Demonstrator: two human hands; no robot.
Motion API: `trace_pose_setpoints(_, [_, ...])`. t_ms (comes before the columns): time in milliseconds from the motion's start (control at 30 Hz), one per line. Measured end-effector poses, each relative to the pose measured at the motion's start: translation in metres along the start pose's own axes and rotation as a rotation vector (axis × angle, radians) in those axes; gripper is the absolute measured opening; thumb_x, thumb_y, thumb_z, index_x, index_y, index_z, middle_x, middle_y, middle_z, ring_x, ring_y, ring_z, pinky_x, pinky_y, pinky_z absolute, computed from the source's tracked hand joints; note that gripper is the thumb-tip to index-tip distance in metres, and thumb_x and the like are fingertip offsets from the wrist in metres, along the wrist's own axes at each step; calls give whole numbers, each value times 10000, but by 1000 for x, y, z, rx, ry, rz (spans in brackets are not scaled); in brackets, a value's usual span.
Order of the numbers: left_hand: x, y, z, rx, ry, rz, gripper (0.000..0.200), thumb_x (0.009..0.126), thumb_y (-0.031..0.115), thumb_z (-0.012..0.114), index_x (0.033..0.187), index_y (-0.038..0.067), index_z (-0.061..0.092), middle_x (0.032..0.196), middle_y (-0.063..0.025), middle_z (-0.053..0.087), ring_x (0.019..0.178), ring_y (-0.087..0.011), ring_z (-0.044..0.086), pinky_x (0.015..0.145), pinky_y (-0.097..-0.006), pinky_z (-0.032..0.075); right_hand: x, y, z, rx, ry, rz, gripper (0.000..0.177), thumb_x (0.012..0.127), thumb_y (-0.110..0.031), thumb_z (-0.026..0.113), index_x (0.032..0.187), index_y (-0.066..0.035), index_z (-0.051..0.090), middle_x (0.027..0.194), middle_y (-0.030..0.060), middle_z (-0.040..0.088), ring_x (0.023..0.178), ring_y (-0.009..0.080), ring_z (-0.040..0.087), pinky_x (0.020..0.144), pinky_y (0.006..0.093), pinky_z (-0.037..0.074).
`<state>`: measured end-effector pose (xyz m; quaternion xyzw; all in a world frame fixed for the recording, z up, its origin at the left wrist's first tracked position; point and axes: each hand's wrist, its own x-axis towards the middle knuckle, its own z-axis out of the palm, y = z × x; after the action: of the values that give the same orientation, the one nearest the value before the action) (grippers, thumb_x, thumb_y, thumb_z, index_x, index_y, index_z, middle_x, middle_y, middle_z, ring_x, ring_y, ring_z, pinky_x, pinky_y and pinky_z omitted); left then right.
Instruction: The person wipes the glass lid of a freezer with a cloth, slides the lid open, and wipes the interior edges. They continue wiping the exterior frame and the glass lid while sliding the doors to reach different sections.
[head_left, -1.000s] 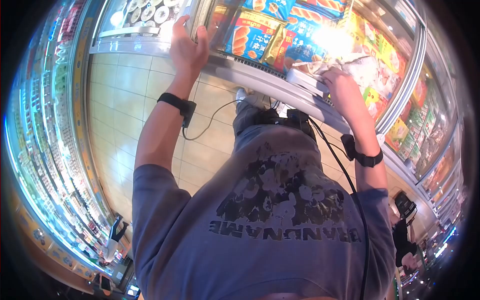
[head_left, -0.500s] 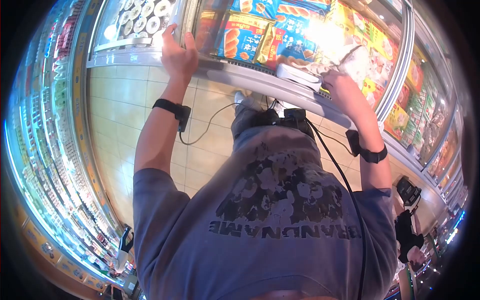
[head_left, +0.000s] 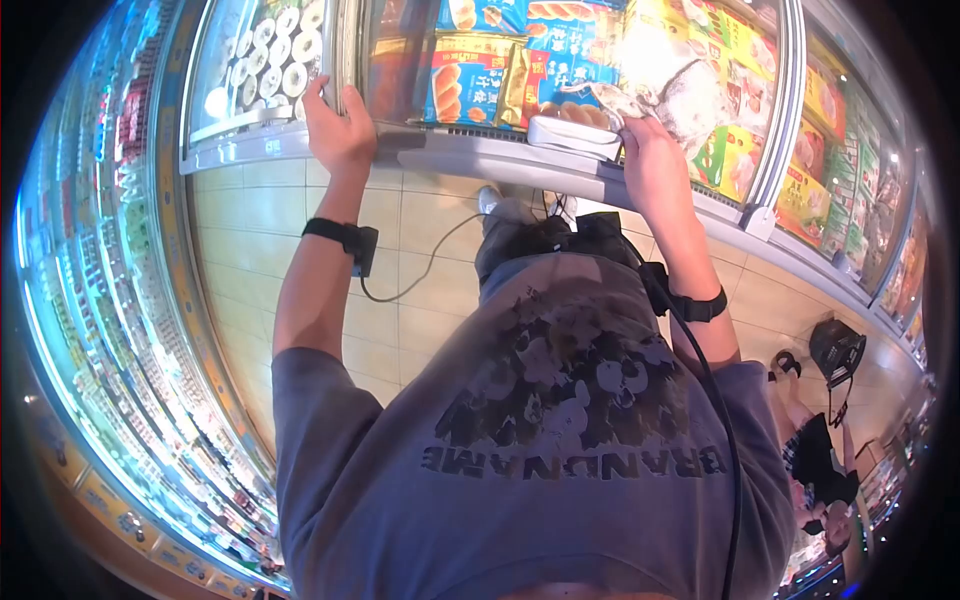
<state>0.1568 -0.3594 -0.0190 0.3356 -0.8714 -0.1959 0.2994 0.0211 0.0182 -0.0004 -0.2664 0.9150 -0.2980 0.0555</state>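
Observation:
My right hand (head_left: 655, 165) has its fingers closed on the crumpled, partly clear plastic bag (head_left: 690, 105) at the front of an open-topped chest freezer (head_left: 470, 150). Just left of those fingers, a white tray (head_left: 572, 135) with rounded brown pieces rests at the freezer's front rim. Blue and gold bread packs (head_left: 465, 85) lie behind it. My left hand (head_left: 340, 135) is over the front rim further left, thumb and forefinger spread beside the metal frame of the sliding glass lid (head_left: 345, 45), holding nothing.
White ring-shaped food (head_left: 275, 55) lies under glass at the left. Yellow packs (head_left: 745, 45) fill the right section, with another freezer section (head_left: 850, 180) beyond. Lit shelves (head_left: 90, 330) line the left side. A person (head_left: 820, 460) and a black bag (head_left: 837, 350) are at the lower right.
My right hand has shifted left in view and now pinches the plastic bag by the tray; the brown pieces in the tray show more. My left hand is slightly lower, still at the lid frame.

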Motion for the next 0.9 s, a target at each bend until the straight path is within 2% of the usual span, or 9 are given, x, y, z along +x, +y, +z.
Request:
trace_pose_setpoints(133, [0, 1, 3, 25, 21, 3, 499, 1003, 337, 610, 1395, 36, 546, 1363, -226, 626, 1246, -437, 608, 1036, -500, 487, 14, 1, -14, -9, -76, -27, 168, 987, -59, 601, 1070, 16, 728, 1017, 222, 697, 955, 457, 680, 847, 511, 541])
trace_pose_setpoints(200, [1, 6, 1, 17, 11, -19, 500, 1003, 338, 610, 1396, 37, 545, 1354, -224, 628, 1239, -437, 610, 1033, -502, 487, 29, 5, -21, -92, -237, -178, 166, 978, -84, 594, 1035, -7, 730, 1019, 209, 704, 956, 438, 691, 839, 514, 543])
trace_pose_setpoints(233, [0, 10, -2, 13, -3, -44, 501, 1003, 339, 610, 1397, 38, 544, 1346, -221, 630, 1231, -437, 612, 1031, -503, 486, 37, -1, -26, -90, -243, -185, 166, 978, -84, 594, 1035, -7, 730, 1019, 209, 704, 956, 438, 691, 839, 514, 543])
trace_pose_setpoints(300, [0, 9, -4, 14, -13, -56, 502, 1003, 339, 609, 1399, 39, 541, 1338, -220, 632, 1225, -436, 614, 1028, -504, 487, 53, -16, -30, -210, -441, -215, 164, 981, -124, 591, 1016, -49, 732, 1015, 180, 713, 947, 412, 703, 836, 510, 551])
trace_pose_setpoints(400, [0, 9, -1, 25, 8, -33, 493, 1009, 330, 605, 1402, 40, 532, 1308, -230, 644, 1193, -438, 623, 1017, -501, 481, 70, -22, -13, -366, -507, -262, 169, 991, -158, 583, 1005, -87, 736, 1013, 153, 720, 940, 391, 711, 829, 505, 561])
trace_pose_setpoints(600, [0, 7, 2, 19, 37, -26, 502, 1011, 324, 607, 1417, 42, 519, 1319, -230, 648, 1197, -432, 622, 1020, -494, 472, 52, -7, -37, -220, -445, -242, 180, 981, -120, 561, 1004, -63, 730, 1021, 149, 712, 954, 391, 711, 810, 499, 568])
trace_pose_setpoints(733, [-1, 13, 0, 8, 46, -47, 511, 982, 299, 641, 1405, 38, 524, 1306, -225, 651, 1174, -430, 640, 1014, -505, 494, 50, -5, -31, -208, -420, -270, 178, 975, -114, 564, 1019, -51, 724, 1030, 143, 703, 965, 391, 707, 806, 490, 569])
trace_pose_setpoints(800, [-2, 8, 2, 12, 54, -32, 514, 977, 302, 645, 1405, 43, 526, 1303, -224, 655, 1166, -430, 645, 1008, -507, 498, 59, -11, -20, -213, -403, -410, 162, 969, -114, 577, 1016, -54, 720, 1053, 125, 697, 972, 386, 705, 801, 486, 575])
trace_pose_setpoints(900, [-1, 6, 4, 12, 60, -45, 524, 967, 316, 654, 1405, 57, 532, 1298, -224, 661, 1161, -428, 652, 995, -508, 505, 68, -34, -4, -148, -377, -463, 164, 967, -109, 574, 1021, -60, 721, 1085, 106, 695, 970, 374, 708, 798, 487, 582])
